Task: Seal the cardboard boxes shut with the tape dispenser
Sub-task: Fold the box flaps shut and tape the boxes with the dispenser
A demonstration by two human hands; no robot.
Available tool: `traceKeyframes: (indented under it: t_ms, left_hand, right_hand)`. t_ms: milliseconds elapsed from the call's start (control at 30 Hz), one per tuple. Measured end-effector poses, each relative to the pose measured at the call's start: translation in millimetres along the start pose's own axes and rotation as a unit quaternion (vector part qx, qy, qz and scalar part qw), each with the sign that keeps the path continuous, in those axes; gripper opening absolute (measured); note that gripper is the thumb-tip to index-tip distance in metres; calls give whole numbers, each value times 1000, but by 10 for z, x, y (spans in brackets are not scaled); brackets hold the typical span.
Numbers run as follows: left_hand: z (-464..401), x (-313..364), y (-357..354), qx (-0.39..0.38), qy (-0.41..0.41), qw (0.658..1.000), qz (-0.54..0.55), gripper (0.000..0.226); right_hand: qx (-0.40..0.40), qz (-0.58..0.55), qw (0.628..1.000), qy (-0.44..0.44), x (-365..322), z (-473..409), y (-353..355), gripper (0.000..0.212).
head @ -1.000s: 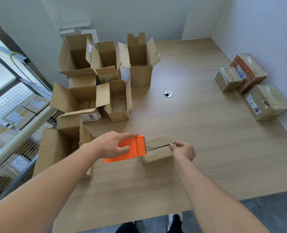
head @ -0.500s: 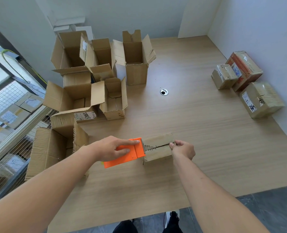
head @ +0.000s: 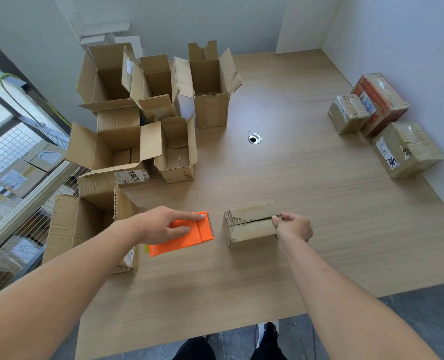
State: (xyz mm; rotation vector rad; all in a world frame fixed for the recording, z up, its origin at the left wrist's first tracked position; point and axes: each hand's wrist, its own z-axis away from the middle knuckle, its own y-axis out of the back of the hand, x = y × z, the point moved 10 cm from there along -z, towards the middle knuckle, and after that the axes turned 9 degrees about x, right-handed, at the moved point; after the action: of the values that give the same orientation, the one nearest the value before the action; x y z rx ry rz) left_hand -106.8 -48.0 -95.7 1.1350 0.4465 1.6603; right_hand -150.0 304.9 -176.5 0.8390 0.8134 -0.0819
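Tape dispenser point(head: 183, 236): orange plastic, near the table's point(head: 306, 216) front edge, just left of the small box point(head: 250, 223), a narrow gap between the two. Looks light and rigid, smooth shell likely slick under sweaty fingers; blade edge faces the box, so best held from the back of the body, well clear of the teeth. Left hand point(head: 161, 224) draped over the top, index finger stretched along the far edge toward the blade end, thumb wrapped round the near side — a proper grip on the body, not just resting. Open boxes point(head: 127, 152) stacked along the left and far-left of the table, flaps up, unsealed; thin corrugated, flaps likely springy and prone to popping back. Small box sits closed at centre front, seam running left to right along the top, what looks like a jagged tape end at its left. Probably near empty and light, so likely to skate on the smooth wood unless pinned. Cardboard dented at the near-left corner, soft enough to crush under hard pressure. Right hand point(head: 293, 227) at the box's right end, fingers curled, fingertips pinching the top edge where the seam ends — good anchor point. Sealed boxes point(head: 408, 149) parked far right against the wall point(head: 410, 48), wrapped in tape.
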Motion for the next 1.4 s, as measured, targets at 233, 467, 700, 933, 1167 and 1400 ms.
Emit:
traceKeyframes:
  t_ms: [233,467,700,933,1167,1400]
  left_hand:
    - [-74,-12,-39,13,6,999,-28,46]
    - [-253,71,-215,14,18,994,-103,48]
    - [-377,217,-390,27,17,992,-122,49]
    - [-358,123,-456,52,40,994,-87,48]
    - [-440,195,-478,53,78,993,-70,43]
    - [-493,339,-406,34,74,993,-85,41]
  right_hand:
    - [-26,56,997,55,-121,41,5,26]
    - [-14,316,915,249,-511,408,-150,40]
    - [-117,392,850,331,-435,880,-665,115]
    - [-139,400,846,323,-296,810,-774,136]
    - [-113,408,833,355,-315,837,-788,132]
    - [-121,430,803,394,-379,848,-835,131]
